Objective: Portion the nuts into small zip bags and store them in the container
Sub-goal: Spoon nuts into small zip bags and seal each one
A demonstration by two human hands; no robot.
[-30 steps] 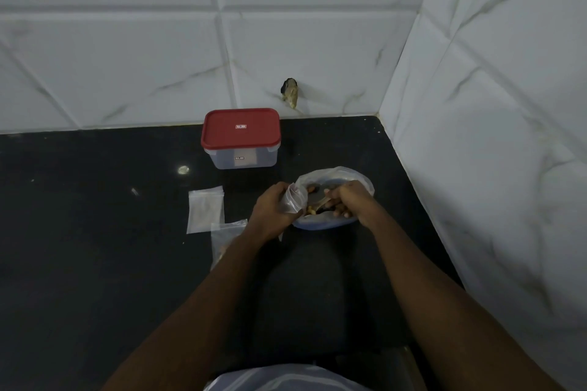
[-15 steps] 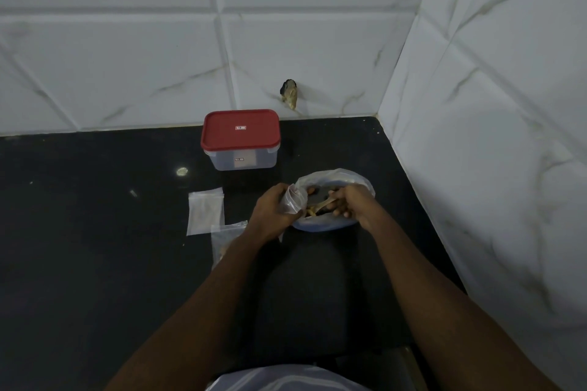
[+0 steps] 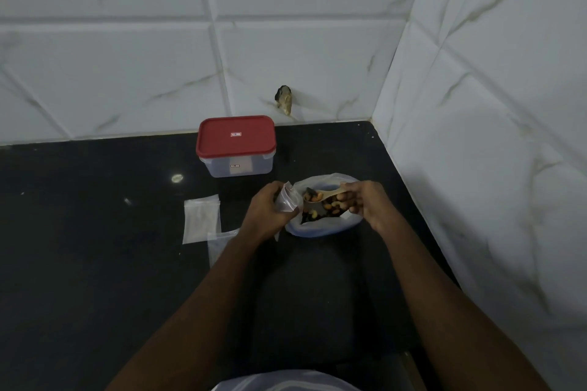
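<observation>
Filling step: left hand [image 3: 270,209] gripping small clear plastic zip bag [image 3: 288,202]; right hand [image 3: 365,204] pinching pale wooden spoon [image 3: 332,193] of mixed nuts [image 3: 313,198], just beside left hand. Next, probably: tipping steadily into bag mouth.

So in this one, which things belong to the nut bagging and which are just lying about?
Job: left hand gripping a small zip bag; right hand holding a loaded spoon; open bag of nuts; spare zip bags; red-lidded container, closed.
Lying about: brownish stub on the wall tile; pale spot on the counter.
</observation>
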